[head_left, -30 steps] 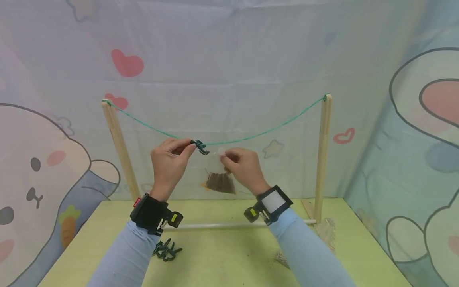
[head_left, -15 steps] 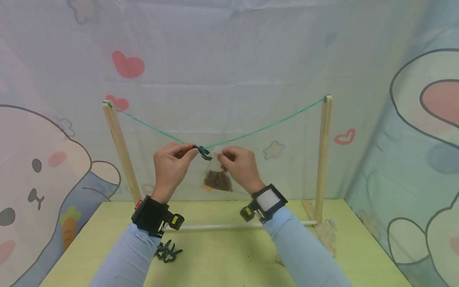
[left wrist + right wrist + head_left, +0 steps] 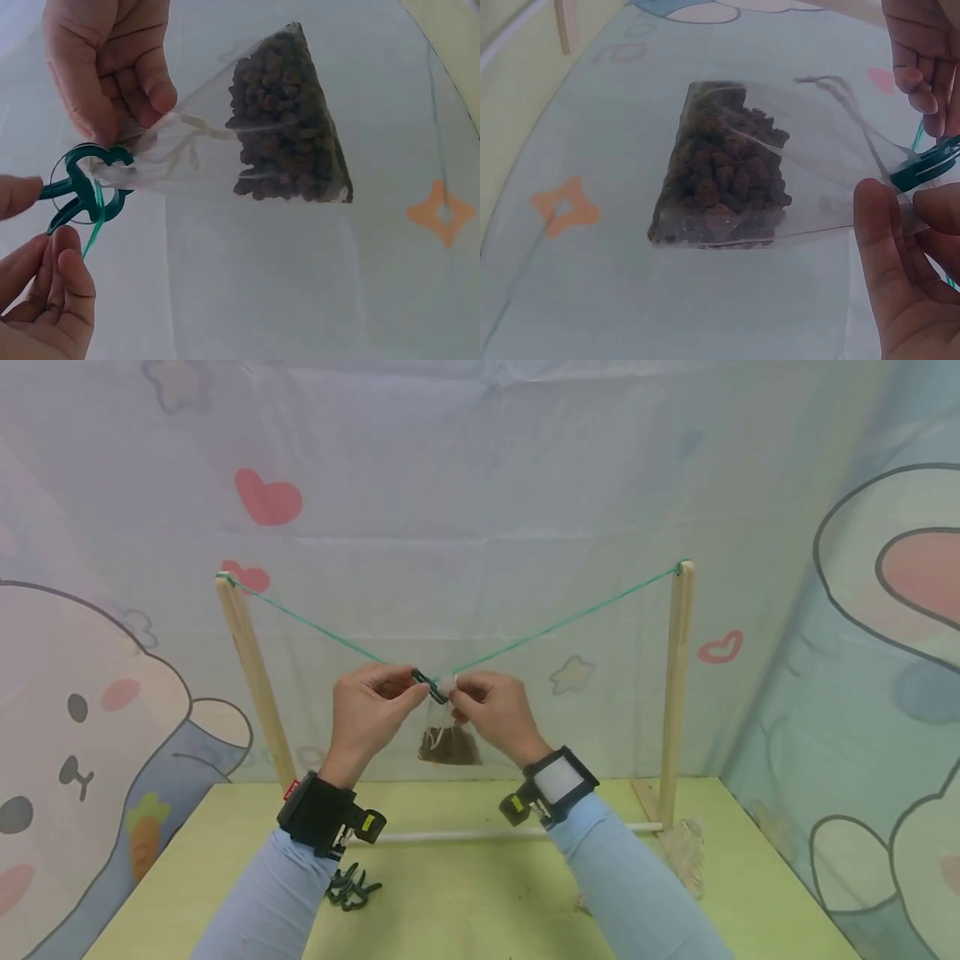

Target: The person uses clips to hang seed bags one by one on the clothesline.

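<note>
My left hand (image 3: 369, 710) pinches the two handles of a dark green spring clip (image 3: 430, 686). In the left wrist view, the clip's jaws stand around the gathered neck of a sheer drawstring bag (image 3: 281, 124), and the green string (image 3: 96, 225) passes there too. Brown pebble-like pieces fill the bag's lower part. With thumb and fingers, my right hand (image 3: 498, 714) grips the bag's top edge beside the clip. The bag hangs below both hands, and the string (image 3: 570, 620) is pulled down into a V. Whether the jaws press on the bag cannot be told.
Wooden posts (image 3: 677, 693) stand at either side, with a white rod (image 3: 465, 835) low between them. Several green clips (image 3: 351, 889) lie on the yellow-green table (image 3: 450, 918) at the left. A pale bundle (image 3: 686, 856) sits near the right post. A printed cloth hangs behind.
My hands have come together. The clip has moved right and down onto the bag's top, the bag has shifted slightly left, and the string now dips lower.
</note>
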The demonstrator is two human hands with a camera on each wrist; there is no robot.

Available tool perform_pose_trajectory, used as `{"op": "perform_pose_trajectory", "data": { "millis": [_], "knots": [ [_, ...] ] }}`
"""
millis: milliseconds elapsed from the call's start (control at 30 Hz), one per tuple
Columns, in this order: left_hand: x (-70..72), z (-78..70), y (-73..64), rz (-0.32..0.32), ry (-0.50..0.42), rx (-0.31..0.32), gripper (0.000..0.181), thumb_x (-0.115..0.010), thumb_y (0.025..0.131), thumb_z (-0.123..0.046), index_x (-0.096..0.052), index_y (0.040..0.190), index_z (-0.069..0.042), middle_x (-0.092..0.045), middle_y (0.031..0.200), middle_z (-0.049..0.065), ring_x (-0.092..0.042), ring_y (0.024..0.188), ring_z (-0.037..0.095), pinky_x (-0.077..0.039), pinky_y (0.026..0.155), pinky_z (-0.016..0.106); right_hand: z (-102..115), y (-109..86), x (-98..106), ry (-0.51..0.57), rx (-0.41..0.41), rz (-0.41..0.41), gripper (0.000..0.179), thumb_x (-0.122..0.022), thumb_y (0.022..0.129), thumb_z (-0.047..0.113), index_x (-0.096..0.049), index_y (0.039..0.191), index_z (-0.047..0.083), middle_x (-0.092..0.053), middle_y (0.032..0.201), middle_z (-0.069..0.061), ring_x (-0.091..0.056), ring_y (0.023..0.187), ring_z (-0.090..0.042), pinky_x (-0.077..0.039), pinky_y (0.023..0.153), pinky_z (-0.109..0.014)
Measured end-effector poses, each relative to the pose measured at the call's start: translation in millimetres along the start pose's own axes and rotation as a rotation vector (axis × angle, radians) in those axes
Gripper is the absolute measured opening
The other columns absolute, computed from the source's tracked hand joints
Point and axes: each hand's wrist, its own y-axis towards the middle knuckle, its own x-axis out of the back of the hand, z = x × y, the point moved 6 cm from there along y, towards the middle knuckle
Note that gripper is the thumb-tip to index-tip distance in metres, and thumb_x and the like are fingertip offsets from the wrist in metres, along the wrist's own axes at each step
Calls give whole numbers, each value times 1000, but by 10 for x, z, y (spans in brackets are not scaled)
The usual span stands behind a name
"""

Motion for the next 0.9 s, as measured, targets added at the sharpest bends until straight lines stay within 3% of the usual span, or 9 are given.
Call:
{"op": "perform_pose_trajectory", "data": {
  "millis": [233,533,667,833,900],
  "knots": [
    [-59,46,-16,108,98,44,35,-83,86,-8,-76,119,3,-72,102,20,-68,89,32,-54,81,37,-70,-20,-42,-17,-27,67,13,-70,96,4,-78,102,-5,-76,85,-18,-72,64,-20,-59,64,-27],
    [-63,92,-117,248,191,-47,42,-82,88,-10,-71,127,3,-70,108,19,-67,91,34,-55,78,39,-179,-68,-108,-70,-90,212,13,-67,96,3,-79,96,0,-74,76,-9,-69,63,-13,-56,63,-25],
    [-2,97,-191,208,208,-116,39,-81,90,-12,-73,125,1,-70,104,15,-66,87,28,-55,73,34,-179,-84,-130,-92,-96,292,13,-67,97,4,-78,99,-1,-75,79,-9,-69,64,-12,-57,64,-25],
    [114,61,-285,108,253,-195,25,-74,96,-11,-76,119,1,-70,103,13,-64,83,24,-51,68,32,-195,-132,-97,-144,-105,407,20,-67,98,7,-75,114,-2,-75,99,-15,-70,69,-14,-58,63,-27],
    [159,63,-325,92,278,-199,24,-72,97,-10,-76,118,1,-70,106,14,-64,84,25,-50,68,33,-191,-174,-47,-185,-97,436,24,-67,99,10,-74,120,-1,-75,108,-15,-71,75,-15,-59,66,-28]
  ]
}}
